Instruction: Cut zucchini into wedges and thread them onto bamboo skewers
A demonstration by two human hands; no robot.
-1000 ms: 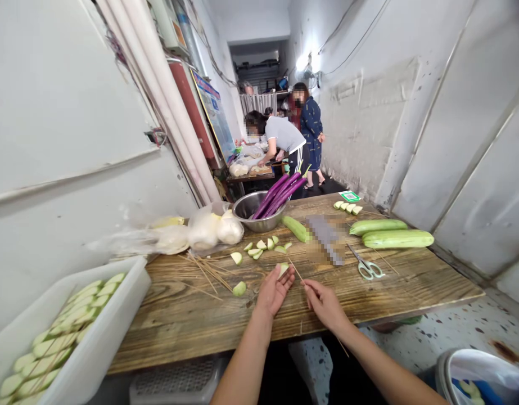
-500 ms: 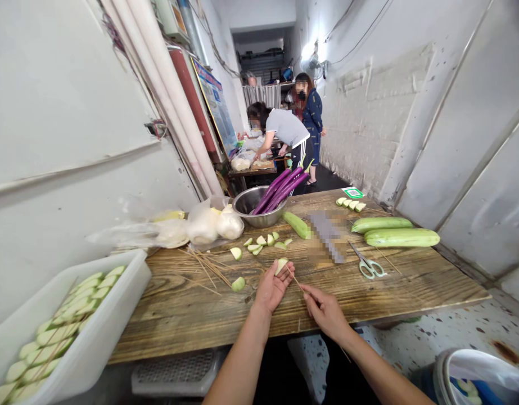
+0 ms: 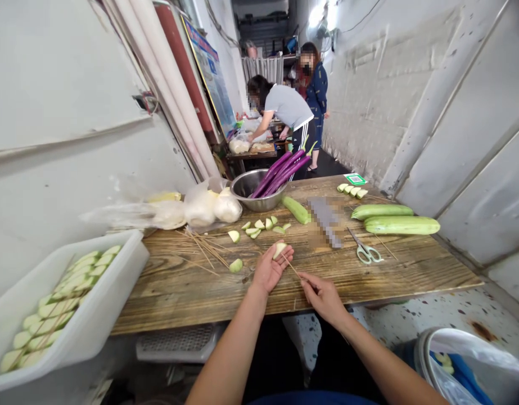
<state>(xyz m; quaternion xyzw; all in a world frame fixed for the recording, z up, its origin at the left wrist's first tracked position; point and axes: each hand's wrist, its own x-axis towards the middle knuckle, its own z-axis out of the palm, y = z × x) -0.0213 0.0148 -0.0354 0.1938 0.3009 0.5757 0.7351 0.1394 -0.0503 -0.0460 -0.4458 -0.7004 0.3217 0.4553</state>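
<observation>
My left hand [image 3: 270, 269] holds a pale green vegetable slice [image 3: 278, 250] at its fingertips above the wooden table [image 3: 369, 278]. My right hand [image 3: 321, 292] pinches a thin bamboo skewer [image 3: 291, 266] whose tip touches the slice. More cut slices [image 3: 261, 226] lie just beyond my hands, one lone slice [image 3: 236, 265] to the left beside loose skewers [image 3: 204, 253].
A white tub [image 3: 94, 315] of skewered slices sits at left. On the table are a steel bowl [image 3: 253, 197] of purple eggplants, bagged food [image 3: 208, 209], whole green gourds [image 3: 400, 225], scissors [image 3: 364, 253] and a blurred object. Two people stand down the corridor. A bin [image 3: 465, 360] stands lower right.
The camera has tilted down a little. Both hands stay together on the slice and skewer, with the skewer pushed slightly further toward the slice.
</observation>
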